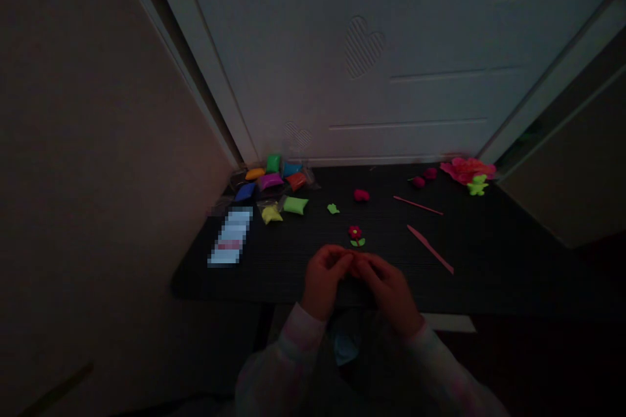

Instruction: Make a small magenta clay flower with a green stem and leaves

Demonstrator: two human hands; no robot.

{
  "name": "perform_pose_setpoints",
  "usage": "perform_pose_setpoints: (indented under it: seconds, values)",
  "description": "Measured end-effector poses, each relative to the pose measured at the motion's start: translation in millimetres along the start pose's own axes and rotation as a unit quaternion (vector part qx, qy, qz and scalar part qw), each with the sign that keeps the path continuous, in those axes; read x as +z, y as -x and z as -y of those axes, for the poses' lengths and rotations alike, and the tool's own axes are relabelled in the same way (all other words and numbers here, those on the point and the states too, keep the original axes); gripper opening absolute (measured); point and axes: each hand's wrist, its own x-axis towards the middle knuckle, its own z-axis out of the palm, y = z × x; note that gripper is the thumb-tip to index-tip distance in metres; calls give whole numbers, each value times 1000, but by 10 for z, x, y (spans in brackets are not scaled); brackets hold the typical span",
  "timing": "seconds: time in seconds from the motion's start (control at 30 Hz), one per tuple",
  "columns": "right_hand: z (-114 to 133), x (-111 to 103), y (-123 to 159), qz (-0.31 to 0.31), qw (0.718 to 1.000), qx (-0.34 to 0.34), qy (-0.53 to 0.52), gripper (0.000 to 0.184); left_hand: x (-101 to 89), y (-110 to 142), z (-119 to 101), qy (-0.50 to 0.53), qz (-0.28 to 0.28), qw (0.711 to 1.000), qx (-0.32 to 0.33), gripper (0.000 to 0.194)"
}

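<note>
My left hand (323, 279) and my right hand (390, 285) meet fingertip to fingertip over the front of the dark table (303, 287). Both are closed in a pinch; what lies between the fingers is mostly hidden and looks reddish in the dim light. Just beyond them lies a small clay flower (355, 232) with red petals, a yellow centre and two green leaves. Farther back are a light green clay piece (333, 208) and a magenta-red clay lump (361, 195).
Bags of coloured clay, including a green pack (295, 205) and a blue pack (245, 192), cluster at the back left behind a blurred phone-like screen (231, 236). A thin pink stick (418, 205) and pink plastic knife (430, 249) lie right, before a pink flower-shaped item (464, 169).
</note>
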Motion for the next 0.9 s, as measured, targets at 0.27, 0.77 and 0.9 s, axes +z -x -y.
perform_pose_setpoints:
  seconds: [0.27,0.77,0.9]
  values:
    - [7,-16,-36,-40,999,-25,14,24,14,83,19,-48,17,998,46,40]
    - [-22,-82,-63,-76,997,11,-29,25,21,134,-56,-171,72,979,80,34]
    - [-81,-55,-74,-102,994,-20,-15,21,21,138,-43,-155,68,984,52,30]
